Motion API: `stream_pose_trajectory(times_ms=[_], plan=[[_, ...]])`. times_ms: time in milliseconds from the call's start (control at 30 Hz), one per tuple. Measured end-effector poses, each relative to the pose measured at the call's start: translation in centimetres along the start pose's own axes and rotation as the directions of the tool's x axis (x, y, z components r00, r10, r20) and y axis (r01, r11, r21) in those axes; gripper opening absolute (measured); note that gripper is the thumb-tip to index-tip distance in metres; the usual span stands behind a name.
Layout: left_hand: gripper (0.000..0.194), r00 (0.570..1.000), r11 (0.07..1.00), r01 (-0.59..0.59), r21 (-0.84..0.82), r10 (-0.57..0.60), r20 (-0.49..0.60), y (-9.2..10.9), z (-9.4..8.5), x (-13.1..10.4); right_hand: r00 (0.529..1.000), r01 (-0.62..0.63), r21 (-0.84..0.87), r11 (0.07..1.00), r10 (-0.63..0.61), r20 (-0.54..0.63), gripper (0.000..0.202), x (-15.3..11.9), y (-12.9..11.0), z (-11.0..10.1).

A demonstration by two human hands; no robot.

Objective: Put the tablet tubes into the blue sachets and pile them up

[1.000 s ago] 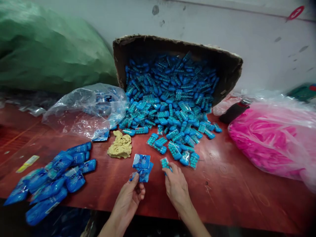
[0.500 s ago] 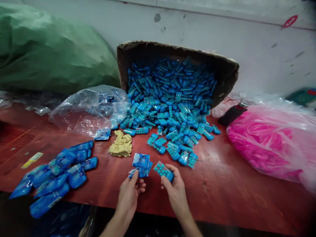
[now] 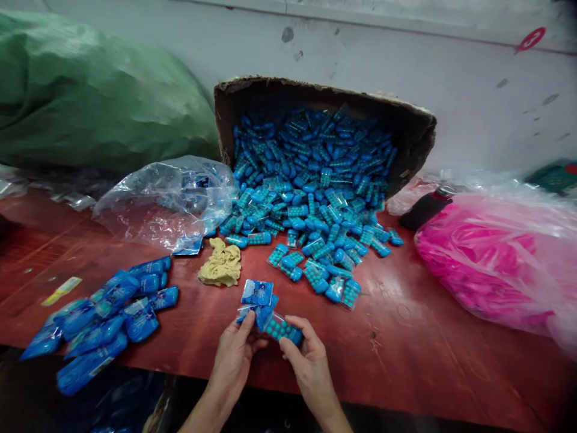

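Between the thumb and fingers of my left hand (image 3: 235, 350) is a small blue printed packet (image 3: 244, 311), seen only in part. Other flat blue printed packets (image 3: 256, 291) lie just beyond my thumb. My right hand (image 3: 310, 356) pinches a clear pack of turquoise balls (image 3: 278, 326) by its blue end. The clear end of that pack reaches the blue packets near my left fingers; whether it is inside one I cannot make out. A crumpled yellowish lump (image 3: 220, 263) sits on the red table (image 3: 396, 361) ahead.
A tipped cardboard box (image 3: 419, 135) spills many similar ball packs (image 3: 311, 198) onto the table. Filled blue packets (image 3: 106, 310) are piled at left, by a yellow strip (image 3: 62, 291). Around stand a clear bag (image 3: 135, 204), green sack (image 3: 99, 90), pink-filled bag (image 3: 487, 258) and dark bottle (image 3: 424, 208).
My right hand has moved left and slightly down, bringing the pack of turquoise balls up to the packet in my left hand. The left hand has barely shifted.
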State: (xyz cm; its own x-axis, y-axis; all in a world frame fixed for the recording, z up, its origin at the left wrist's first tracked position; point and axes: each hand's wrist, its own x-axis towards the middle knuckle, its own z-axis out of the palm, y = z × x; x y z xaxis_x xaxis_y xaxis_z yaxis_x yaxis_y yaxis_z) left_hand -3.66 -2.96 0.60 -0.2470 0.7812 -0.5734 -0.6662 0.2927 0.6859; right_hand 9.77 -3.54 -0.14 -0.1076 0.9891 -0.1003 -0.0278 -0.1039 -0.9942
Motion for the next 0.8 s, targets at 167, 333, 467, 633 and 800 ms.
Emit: stream_pose_trajectory(times_ms=[167, 333, 467, 633, 800], plan=[[0.028, 0.997, 0.995, -0.081, 0.051, 0.08, 0.019, 0.3, -0.5, 0.1, 0.997, -0.064, 0.033, 0.997, 0.062, 0.042, 0.027, 0.0, -0.9, -0.2], [0.029, 0.99, 0.987, -0.129, 0.099, 0.123, 0.066, 0.1, -1.1, 0.5, 0.966, -0.252, 0.195, 0.948, 0.233, 0.115, 0.036, 0.1, -0.9, -0.2], [0.028, 0.986, 0.979, -0.145, 0.141, 0.13, 0.107, 0.0, -1.6, 0.7, 0.965, -0.263, 0.297, 0.918, 0.246, 0.093, 0.04, 0.0, -0.5, 0.0], [0.029, 0.987, 0.98, -0.148, 0.135, 0.137, 0.085, -0.3, -1.7, 0.6, 0.976, -0.155, 0.309, 0.938, 0.193, -0.096, 0.04, -1.0, 0.0, 1.1], [0.024, 0.986, 0.973, -0.16, 0.165, 0.149, 0.078, -0.3, -1.7, 0.4, 0.968, -0.201, 0.368, 0.908, 0.243, -0.07, 0.041, -1.2, -0.4, 1.4]])
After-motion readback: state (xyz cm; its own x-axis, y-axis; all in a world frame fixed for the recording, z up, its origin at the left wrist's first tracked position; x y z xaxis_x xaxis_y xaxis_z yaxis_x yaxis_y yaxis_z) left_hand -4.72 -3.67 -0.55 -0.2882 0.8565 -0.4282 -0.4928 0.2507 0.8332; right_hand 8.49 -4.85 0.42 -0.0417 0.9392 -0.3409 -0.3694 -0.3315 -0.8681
